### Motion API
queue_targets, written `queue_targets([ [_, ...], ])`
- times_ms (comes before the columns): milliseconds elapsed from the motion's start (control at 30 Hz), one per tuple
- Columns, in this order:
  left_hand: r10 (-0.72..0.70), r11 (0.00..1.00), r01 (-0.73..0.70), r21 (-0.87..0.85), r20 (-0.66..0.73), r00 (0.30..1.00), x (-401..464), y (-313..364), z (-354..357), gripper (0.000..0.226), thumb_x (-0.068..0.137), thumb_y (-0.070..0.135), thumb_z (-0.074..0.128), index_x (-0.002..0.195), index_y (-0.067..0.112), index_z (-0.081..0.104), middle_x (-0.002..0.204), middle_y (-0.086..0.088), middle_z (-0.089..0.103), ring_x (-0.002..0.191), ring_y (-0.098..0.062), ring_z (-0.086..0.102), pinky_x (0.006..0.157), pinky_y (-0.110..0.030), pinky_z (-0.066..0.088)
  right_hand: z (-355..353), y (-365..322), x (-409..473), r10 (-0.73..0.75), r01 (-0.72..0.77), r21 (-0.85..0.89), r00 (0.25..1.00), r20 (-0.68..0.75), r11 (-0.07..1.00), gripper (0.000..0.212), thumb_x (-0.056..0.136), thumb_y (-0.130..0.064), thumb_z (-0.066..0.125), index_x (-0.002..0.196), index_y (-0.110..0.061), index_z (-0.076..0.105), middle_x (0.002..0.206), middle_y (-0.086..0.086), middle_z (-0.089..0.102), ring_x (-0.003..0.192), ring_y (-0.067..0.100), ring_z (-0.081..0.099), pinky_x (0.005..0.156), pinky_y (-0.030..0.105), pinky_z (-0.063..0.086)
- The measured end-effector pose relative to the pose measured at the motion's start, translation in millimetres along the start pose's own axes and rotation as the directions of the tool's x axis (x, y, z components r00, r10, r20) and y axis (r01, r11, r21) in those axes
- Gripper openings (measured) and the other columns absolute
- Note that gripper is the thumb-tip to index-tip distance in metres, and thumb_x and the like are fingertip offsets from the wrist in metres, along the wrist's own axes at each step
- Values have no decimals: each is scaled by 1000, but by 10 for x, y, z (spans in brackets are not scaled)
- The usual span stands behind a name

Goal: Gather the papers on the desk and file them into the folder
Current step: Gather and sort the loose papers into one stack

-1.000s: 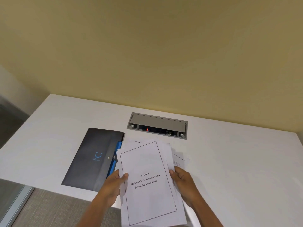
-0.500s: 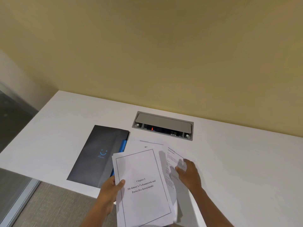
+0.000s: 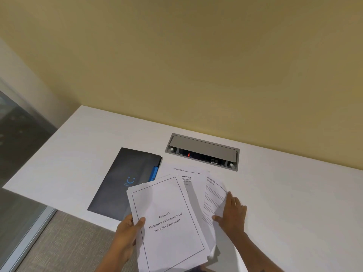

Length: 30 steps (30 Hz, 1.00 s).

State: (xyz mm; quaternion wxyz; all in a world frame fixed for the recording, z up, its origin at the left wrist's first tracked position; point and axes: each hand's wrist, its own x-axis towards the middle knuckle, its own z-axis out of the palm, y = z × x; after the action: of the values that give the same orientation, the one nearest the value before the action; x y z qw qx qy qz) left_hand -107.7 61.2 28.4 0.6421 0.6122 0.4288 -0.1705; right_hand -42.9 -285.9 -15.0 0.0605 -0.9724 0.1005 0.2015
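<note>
The table [image 3: 294, 203] is plain white. On it the folder [image 3: 119, 183] is dark charcoal, nearly black, with a small light-blue smile mark and a bright blue tab at its right edge. The papers [image 3: 169, 222] are white; the top sheet carries a thin black border and black centred title text. The other sheets show black print, too small to read. The cable box [image 3: 202, 152] set in the table is grey with a dark inside and one tiny red light. The wall [image 3: 196, 65] is mustard yellow. The floor [image 3: 68, 242] looks grey-beige and faintly flecked.
</note>
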Motion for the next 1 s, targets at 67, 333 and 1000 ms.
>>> queue_targets([
  [67,8,1000,-8,2,24,1000,-6,19,0,20,101,13,63,110,28,74,102,2,84,87,-19,81,71,-37,59,52,-8,-33,15,-11,102,999,-31,995,108,84,-54,79,164,-13,18,155,4,49,147,27,41,119,43,34],
  [333,56,998,-57,15,63,996,22,68,26,21,101,14,64,109,30,75,102,2,84,89,-21,82,81,-43,62,155,58,-95,363,-263,668,932,-12,696,42,89,-19,83,125,-15,63,111,10,77,91,34,72,70,34,54],
  [1000,118,991,-103,-90,180,977,175,239,97,21,103,11,61,120,16,71,114,-11,81,100,-32,79,94,-54,60,-841,845,-331,320,121,557,709,-628,822,14,102,-10,57,112,-9,67,94,11,73,71,22,56,65,27,41],
])
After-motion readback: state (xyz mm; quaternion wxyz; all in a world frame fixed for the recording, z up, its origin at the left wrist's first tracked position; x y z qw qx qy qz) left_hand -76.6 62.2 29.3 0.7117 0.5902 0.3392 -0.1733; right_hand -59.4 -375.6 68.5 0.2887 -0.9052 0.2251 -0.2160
